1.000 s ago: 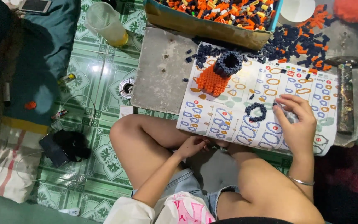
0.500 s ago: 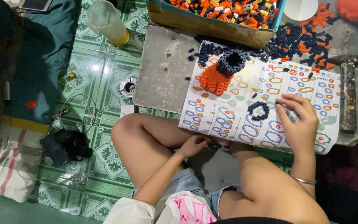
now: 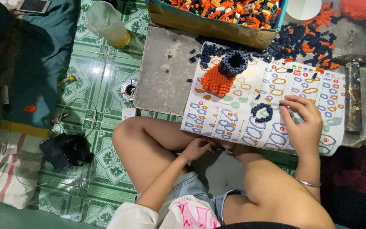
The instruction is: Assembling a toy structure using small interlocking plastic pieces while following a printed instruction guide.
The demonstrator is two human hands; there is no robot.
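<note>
I sit cross-legged at a low grey board (image 3: 166, 80). A printed instruction sheet (image 3: 234, 114) lies on it. My right hand (image 3: 303, 123) rests on the sheet, its fingertips pinched together just right of a dark ring of small bricks (image 3: 262, 113); whether a brick is between them I cannot tell. My left hand (image 3: 198, 147) lies curled on my lap at the sheet's near edge, touching a small dark thing. An orange and dark brick model (image 3: 222, 74) stands on the sheet's far part.
A cardboard box (image 3: 208, 25) of orange and mixed bricks stands at the board's far edge. Loose dark and orange bricks (image 3: 301, 42) lie beside it. A hammer (image 3: 352, 93) lies at the right. A plastic cup (image 3: 106, 23) and a black bundle (image 3: 66, 148) sit on the tiled floor.
My right hand has shifted slightly left along the sheet toward the dark ring. My left hand has stayed on my lap.
</note>
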